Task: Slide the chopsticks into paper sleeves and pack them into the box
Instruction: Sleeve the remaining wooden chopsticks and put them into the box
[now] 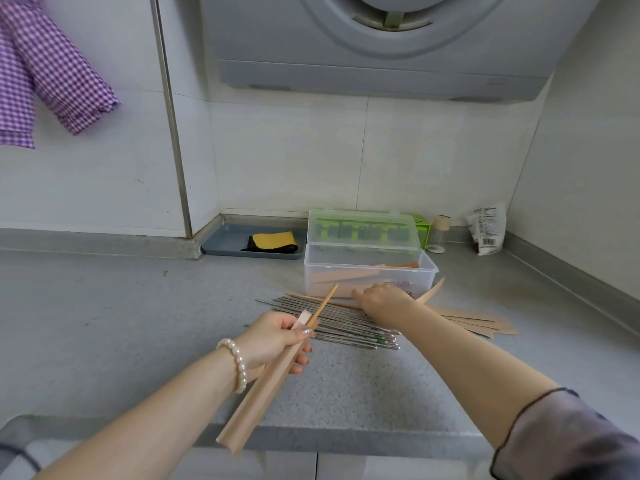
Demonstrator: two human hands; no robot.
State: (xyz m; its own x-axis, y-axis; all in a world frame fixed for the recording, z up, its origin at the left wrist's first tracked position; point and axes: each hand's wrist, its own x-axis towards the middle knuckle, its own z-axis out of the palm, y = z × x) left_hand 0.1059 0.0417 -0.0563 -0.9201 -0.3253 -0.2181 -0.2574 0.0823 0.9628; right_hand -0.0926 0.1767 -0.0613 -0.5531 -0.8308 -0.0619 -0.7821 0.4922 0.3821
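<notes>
the left hand (277,337) grips a paper sleeve (256,393) with a wooden chopstick (323,304) poking out. farther on, the right hand (379,299) reaches onto the chopstick pile (346,327), its grip hidden. behind stands the open box (367,271).

A matt brown paper sleeve (254,393) with a pale wooden chopstick (325,304) poking out, a heap of shiny metal chopsticks (346,327), more flat paper sleeves (478,323), a clear glossy plastic box (367,271) and purple checked cloth (52,74) sit about a speckled grey matt counter (138,306)
</notes>
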